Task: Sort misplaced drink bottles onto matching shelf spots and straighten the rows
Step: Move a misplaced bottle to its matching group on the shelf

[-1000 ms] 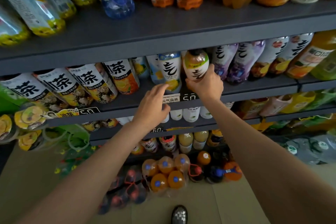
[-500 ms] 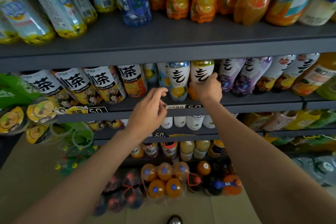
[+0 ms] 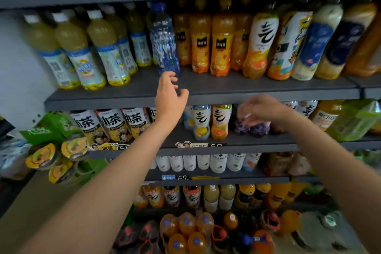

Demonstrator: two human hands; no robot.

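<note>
Grey shelf (image 3: pixel 226 88) holds a blue water bottle (image 3: pixel 164 41) among juices; left hand (image 3: pixel 170 95) reaches beneath it, fingers loose, empty; right hand (image 3: pixel 266 110) blurred, grip unclear

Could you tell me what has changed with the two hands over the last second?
The left hand rose from the price rail towards the blue water bottle on the shelf above, fingers open, not gripping it. The right hand let go of the orange-label bottle, now standing in its row, and hovers blurred. The other bottles look unmoved.
</note>
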